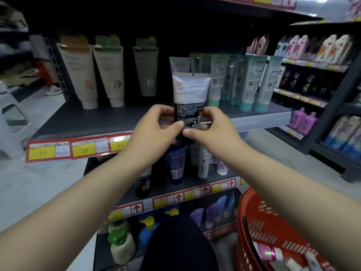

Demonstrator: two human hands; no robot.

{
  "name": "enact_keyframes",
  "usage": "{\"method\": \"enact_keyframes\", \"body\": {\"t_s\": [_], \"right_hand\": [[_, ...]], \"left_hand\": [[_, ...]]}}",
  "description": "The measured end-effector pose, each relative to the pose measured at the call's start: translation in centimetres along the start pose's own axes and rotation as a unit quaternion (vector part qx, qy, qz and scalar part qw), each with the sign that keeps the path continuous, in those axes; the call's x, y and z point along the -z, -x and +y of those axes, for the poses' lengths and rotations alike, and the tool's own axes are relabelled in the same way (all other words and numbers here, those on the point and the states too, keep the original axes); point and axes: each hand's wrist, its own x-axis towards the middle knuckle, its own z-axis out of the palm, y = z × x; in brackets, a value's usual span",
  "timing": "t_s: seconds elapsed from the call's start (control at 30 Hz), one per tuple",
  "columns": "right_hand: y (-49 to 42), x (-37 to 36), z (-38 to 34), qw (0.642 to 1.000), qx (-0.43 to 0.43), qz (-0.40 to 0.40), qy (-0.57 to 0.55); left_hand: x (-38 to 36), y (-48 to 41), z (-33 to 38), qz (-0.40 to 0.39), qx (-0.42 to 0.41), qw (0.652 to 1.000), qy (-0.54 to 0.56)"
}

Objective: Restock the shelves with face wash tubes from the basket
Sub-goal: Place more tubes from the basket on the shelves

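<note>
A white and black face wash tube point(190, 90) stands cap down, its back label facing me, over the front edge of the dark upper shelf point(88, 122). My left hand point(156, 127) grips its black lower part from the left. My right hand point(210, 127) pinches the same part from the right. Another white tube point(179, 64) stands right behind it. The red basket point(271, 225) sits at the bottom right with several tubes point(273, 255) lying in it.
Three beige and green tubes point(109, 75) stand at the shelf's back left, and teal-capped tubes point(244, 83) crowd the right. Lower shelves point(175, 194) hold more tubes and pump bottles point(121, 245). Another stocked rack point(312, 79) stands to the right, a white step stool point(11, 122) to the left.
</note>
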Motion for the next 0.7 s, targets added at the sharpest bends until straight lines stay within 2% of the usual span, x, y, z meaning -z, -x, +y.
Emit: {"method": "enact_keyframes", "body": {"t_s": [0.23,0.47,0.7], "right_hand": [[5.3,0.4,2.7,0.997,-0.038,-0.058,0.027],[9.9,-1.0,3.7,0.992,-0.027,-0.089,0.088],[12.5,-4.9,3.4,0.985,-0.012,-0.139,0.103]], "left_hand": [[-1.8,4.8,-2.6,-0.026,0.059,0.998,-0.022],[-1.3,10.5,-3.5,-0.028,0.075,0.997,-0.018],[1.6,14.3,-5.7,-0.005,0.093,0.996,-0.003]]}}
